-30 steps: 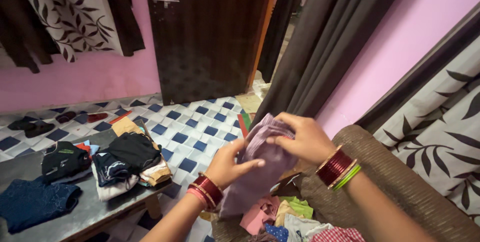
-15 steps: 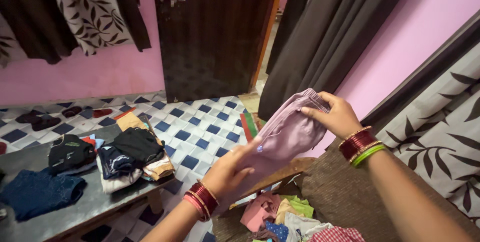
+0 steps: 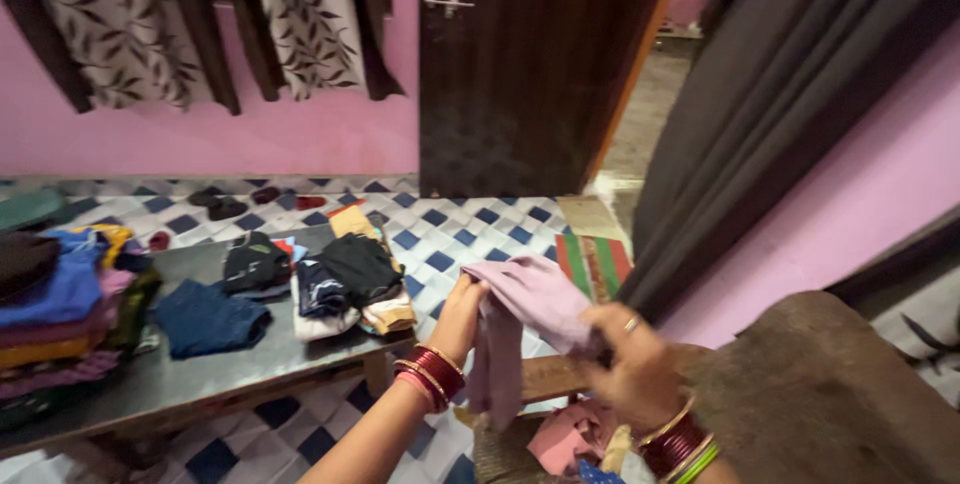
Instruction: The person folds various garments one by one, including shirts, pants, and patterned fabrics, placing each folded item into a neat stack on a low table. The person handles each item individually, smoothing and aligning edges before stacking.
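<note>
Room: pink walls, a blue-and-white tiled floor [image 3: 470, 229], and a dark wooden door [image 3: 520, 74] at the far middle, closed on its latch.
Curtains: leaf-print ones [image 3: 300, 19] hang on the far left wall; a plain dark curtain [image 3: 790, 94] falls along the right.
Desk [image 3: 230, 369]: a long grey one on the left, running from near left to the middle of the room.
Chair: a brown, coarse-woven seat back [image 3: 830, 394] at the near right, just beside the right arm.
Stack [image 3: 60, 314]: folded clothes in blue, yellow and purple at the desk's left end.
Small piles: a dark blue piece [image 3: 205, 316] lies flat on the desk; right of it a black folded piece [image 3: 255, 264], then a mixed pile [image 3: 355, 284] of black, white and tan near the desk's right end.
Garment [image 3: 525, 314]: a pale mauve cloth, held up in the air between the two hands, right of the desk; one part hangs straight down below the left hand.
Left hand [image 3: 462, 312]: fingers closed on the garment's upper left edge; red and gold bangles on the wrist.
Right hand [image 3: 625, 364]: blurred, fingers gripped on the garment's right end; a ring shows, and red and green bangles on the wrist.
Loose clothes [image 3: 570, 439]: a pink piece and others in a heap below the hands, near the bottom edge.
Mat [image 3: 592, 262]: red and green striped, on the floor by the curtain's foot.
Shoes [image 3: 220, 204]: dark pairs on the floor by the far wall.
</note>
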